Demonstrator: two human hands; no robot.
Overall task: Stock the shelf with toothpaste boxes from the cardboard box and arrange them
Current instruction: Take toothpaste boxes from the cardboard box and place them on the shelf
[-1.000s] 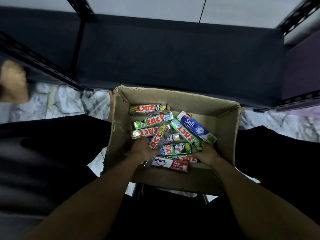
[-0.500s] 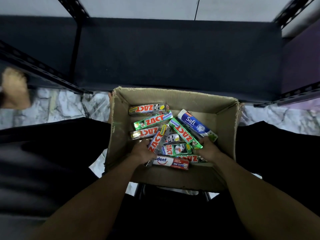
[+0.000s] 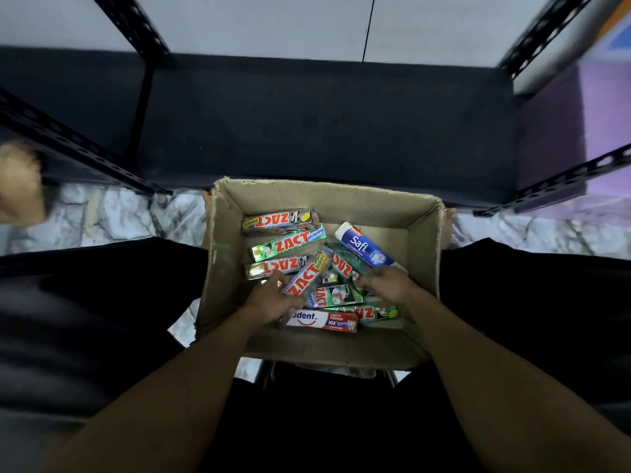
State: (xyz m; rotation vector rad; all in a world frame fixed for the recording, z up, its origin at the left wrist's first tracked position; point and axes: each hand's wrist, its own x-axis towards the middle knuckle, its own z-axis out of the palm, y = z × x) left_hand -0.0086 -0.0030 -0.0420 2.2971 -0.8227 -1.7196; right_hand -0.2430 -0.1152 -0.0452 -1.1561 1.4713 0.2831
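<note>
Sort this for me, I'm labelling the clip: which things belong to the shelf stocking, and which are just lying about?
Job: cardboard box, toothpaste boxes, black shelf, left hand holding the Smokers box, right hand holding a green ZACT box.
Lying about: marble floor, purple wall, bare foot.

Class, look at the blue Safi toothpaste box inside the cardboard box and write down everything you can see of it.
The blue Safi box is a long carton, blue with white lettering, a white far end with a small orange mark and a tooth picture nearer us. It lies diagonally in the right half of the cardboard box, alongside a green ZACT box. The right hand is at its near end; contact cannot be told.
</note>
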